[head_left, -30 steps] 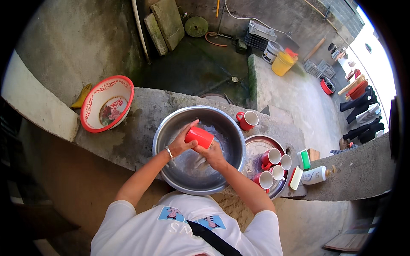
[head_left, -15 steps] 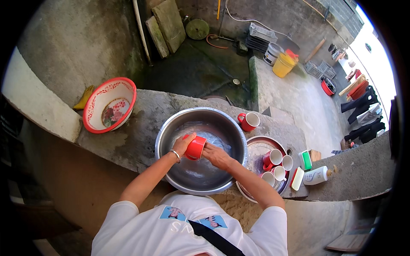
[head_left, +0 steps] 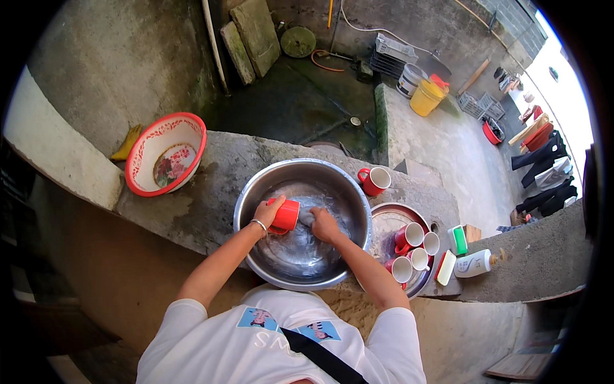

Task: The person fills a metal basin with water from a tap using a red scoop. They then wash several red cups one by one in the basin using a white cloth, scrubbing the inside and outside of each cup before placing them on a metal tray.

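My left hand (head_left: 267, 211) grips a red mug (head_left: 285, 216), held on its side over a large steel basin (head_left: 252, 192) with water in it. My right hand (head_left: 323, 224) is closed on a grey scrubbing pad (head_left: 306, 218) pressed at the mug's mouth. Both hands are inside the basin, which stands on a rough concrete ledge (head_left: 211, 198). A bracelet circles my left wrist.
A red mug (head_left: 373, 181) stands on the ledge behind the basin. A round tray (head_left: 384, 221) to the right holds several red mugs. Beside it lie a white bottle (head_left: 473, 263) and a green soap box (head_left: 458, 240). A red-rimmed enamel bowl (head_left: 138, 160) sits far left.
The mug has moved lower and leftward into the basin and turned onto its side. My right hand has come to the mug's mouth with the pad.
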The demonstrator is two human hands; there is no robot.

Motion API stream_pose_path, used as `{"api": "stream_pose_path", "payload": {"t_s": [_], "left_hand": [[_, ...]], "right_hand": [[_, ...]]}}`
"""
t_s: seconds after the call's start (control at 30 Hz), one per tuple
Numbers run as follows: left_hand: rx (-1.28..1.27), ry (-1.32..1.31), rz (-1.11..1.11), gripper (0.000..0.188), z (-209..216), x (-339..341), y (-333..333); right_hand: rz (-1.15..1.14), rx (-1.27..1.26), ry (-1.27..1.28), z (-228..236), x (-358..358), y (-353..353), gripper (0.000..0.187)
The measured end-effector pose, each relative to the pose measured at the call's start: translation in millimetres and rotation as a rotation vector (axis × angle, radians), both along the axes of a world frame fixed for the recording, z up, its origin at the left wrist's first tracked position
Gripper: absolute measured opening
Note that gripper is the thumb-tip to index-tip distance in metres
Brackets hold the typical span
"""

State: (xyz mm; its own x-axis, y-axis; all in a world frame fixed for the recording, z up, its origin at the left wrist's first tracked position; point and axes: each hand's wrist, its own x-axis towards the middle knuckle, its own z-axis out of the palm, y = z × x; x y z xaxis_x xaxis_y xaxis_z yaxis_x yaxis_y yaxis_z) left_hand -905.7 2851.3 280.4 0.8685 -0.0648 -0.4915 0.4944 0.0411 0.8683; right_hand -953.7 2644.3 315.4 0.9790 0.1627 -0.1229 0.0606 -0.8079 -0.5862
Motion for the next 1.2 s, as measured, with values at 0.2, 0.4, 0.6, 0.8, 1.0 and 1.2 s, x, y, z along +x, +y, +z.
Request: {"api": "stream_pose_path", "payload": {"t_s": [0.2,0.4,0.6,0.8,1.0,1.2], "left_hand": [[-0.269,0.272,0.003,0.057,67.8,-19.2,-13.0],[-0.253,0.326,-0.315,0.059,88.8,-15.9,-9.9],[-0.578,-0.071,-0.293,0.057,113.4,-25.0,-15.2],[-0.608,-0.115,-0.254,0.034,112.4,-17.3,-20.8],[-0.521,0.266,-0.325,0.033,97.7,-13.8,-15.9],[-0.787,0.13,-0.26,0.048,110.4,-23.5,-34.8]], "right_hand": [[-0.193,1.179,0.293,56.1,-11.5,27.9,0.041],[0.403,0.365,-0.494,48.0,-21.6,35.4,0.051],[0.043,0.984,0.161,62.7,-24.3,33.5,0.05],[-0.103,1.218,0.057,89.6,-31.3,51.0,0.058],[0.498,0.148,-0.459,45.5,-32.7,21.1,0.079],[0.063,0.79,-0.046,57.8,-36.4,22.0,0.047]]}}
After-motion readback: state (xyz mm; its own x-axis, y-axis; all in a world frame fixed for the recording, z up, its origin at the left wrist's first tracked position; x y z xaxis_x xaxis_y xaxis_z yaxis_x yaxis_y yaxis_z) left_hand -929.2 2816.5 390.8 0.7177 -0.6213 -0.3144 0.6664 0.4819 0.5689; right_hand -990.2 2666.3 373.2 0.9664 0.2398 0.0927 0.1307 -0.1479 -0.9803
